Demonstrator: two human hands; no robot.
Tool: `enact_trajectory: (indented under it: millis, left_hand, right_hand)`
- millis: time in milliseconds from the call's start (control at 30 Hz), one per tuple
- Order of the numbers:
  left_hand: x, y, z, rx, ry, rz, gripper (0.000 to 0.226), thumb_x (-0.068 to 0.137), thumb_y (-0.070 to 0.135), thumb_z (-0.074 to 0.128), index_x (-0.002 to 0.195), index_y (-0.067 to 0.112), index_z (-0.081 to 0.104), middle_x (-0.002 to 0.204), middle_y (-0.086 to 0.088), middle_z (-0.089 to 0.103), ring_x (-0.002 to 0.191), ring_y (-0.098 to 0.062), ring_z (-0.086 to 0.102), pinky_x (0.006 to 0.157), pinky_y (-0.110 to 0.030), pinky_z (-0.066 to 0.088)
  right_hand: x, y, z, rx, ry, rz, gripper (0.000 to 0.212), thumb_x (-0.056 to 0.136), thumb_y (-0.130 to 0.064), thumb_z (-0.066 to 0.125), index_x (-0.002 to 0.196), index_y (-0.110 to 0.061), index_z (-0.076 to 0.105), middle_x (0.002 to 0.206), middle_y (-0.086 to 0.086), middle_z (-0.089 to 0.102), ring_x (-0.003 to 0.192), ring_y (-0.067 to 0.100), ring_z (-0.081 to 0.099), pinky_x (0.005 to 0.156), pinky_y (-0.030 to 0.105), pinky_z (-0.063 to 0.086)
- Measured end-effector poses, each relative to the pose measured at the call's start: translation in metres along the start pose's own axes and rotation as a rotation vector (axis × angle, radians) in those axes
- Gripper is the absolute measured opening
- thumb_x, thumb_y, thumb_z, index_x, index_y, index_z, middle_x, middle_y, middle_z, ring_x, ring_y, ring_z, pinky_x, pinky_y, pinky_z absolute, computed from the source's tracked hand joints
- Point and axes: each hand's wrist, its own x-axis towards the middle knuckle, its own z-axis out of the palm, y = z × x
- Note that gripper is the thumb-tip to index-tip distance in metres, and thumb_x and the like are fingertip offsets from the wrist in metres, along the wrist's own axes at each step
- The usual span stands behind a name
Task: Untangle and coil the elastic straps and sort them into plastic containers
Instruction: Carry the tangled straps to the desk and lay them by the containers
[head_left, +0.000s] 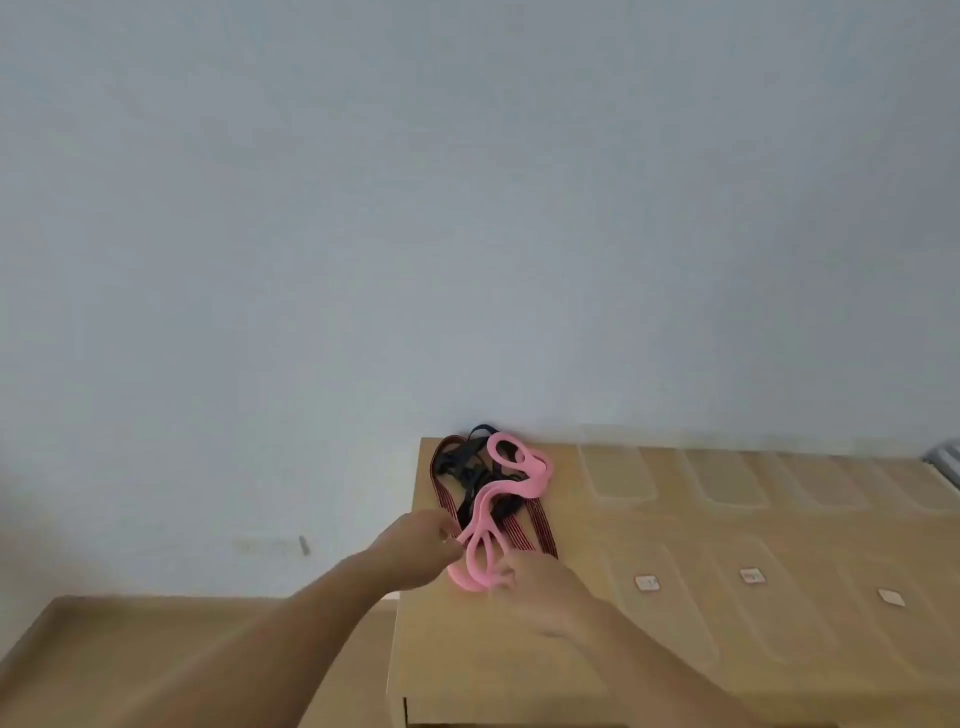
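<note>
Closest to the camera, both hands are on the pink strap (480, 553). The left hand (431, 545) pinches one side of its near loops and the right hand (545, 592) curls round the near end, probably to tease it free of the pile. It's looped and twisted, lying on the table (498, 670) over a black strap (465, 462) and a red striped strap (535, 525). Clear plastic containers (618, 475) sit further right, blurry.

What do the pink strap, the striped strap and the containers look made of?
The pink strap looks like smooth matte rubber or silicone: uniform colour, no visible weave, springy rounded loops. The striped strap seems woven elastic webbing: fine red-and-black lengthwise ribs, lying flat. The containers are clear plastic: the tan table shows through. Blur keeps this tentative.
</note>
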Motion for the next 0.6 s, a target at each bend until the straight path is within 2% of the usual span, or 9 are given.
enact_trajectory:
  millis: [100,233,333,433,500,600]
  left_hand:
    - [0.023,-0.001,0.012,-0.077,0.006,-0.064,0.036,0.091,0.033,0.053,0.123,0.017,0.062,0.118,0.002,0.065,0.104,-0.014,0.060,0.092,-0.030,0.050]
    - [0.042,-0.009,0.034,-0.120,-0.007,-0.200,0.037,0.091,0.034,0.054,0.124,0.018,0.059,0.123,0.003,0.062,0.104,-0.012,0.058,0.088,-0.026,0.047]
    - [0.061,-0.007,0.037,-0.130,0.036,-0.269,0.039,0.092,0.032,0.054,0.129,0.018,0.058,0.129,0.002,0.060,0.109,-0.013,0.056,0.089,-0.025,0.044]
    - [0.075,0.004,0.036,-0.157,0.081,-0.313,0.040,0.092,0.026,0.055,0.131,0.017,0.057,0.131,0.002,0.060,0.114,-0.015,0.057,0.097,-0.029,0.047]
    - [0.081,0.011,0.033,-0.159,0.102,-0.332,0.040,0.092,0.025,0.055,0.132,0.017,0.056,0.131,0.002,0.060,0.114,-0.014,0.057,0.099,-0.031,0.048]
    - [0.093,0.021,0.020,-0.162,0.117,-0.334,0.040,0.094,0.024,0.053,0.133,0.016,0.054,0.130,0.002,0.060,0.112,-0.015,0.057,0.099,-0.031,0.046]
  right_hand:
    - [0.040,0.007,0.002,0.022,0.075,0.018,0.026,0.091,-0.034,0.043,0.098,-0.015,0.058,0.098,0.004,0.064,0.084,0.024,0.063,0.063,0.033,0.043]
    - [0.090,0.023,0.012,0.004,0.136,0.023,0.022,0.096,-0.035,0.045,0.102,-0.015,0.053,0.099,-0.001,0.050,0.082,0.017,0.054,0.064,0.031,0.042]
    - [0.118,0.029,0.012,0.033,0.183,0.012,0.023,0.095,-0.037,0.053,0.105,-0.016,0.052,0.100,-0.001,0.053,0.087,0.017,0.058,0.068,0.031,0.050]
    - [0.127,0.038,0.010,0.061,0.146,0.000,0.020,0.094,-0.034,0.054,0.103,-0.016,0.054,0.098,-0.003,0.061,0.084,0.016,0.062,0.066,0.031,0.052]
    - [0.130,0.046,0.005,0.131,0.110,-0.025,0.014,0.088,-0.032,0.055,0.094,-0.019,0.057,0.087,-0.007,0.063,0.073,0.012,0.061,0.059,0.029,0.049]
    - [0.131,0.054,-0.014,0.290,0.123,-0.048,0.010,0.077,-0.032,0.059,0.083,-0.026,0.052,0.072,-0.009,0.061,0.059,0.005,0.055,0.047,0.022,0.037]
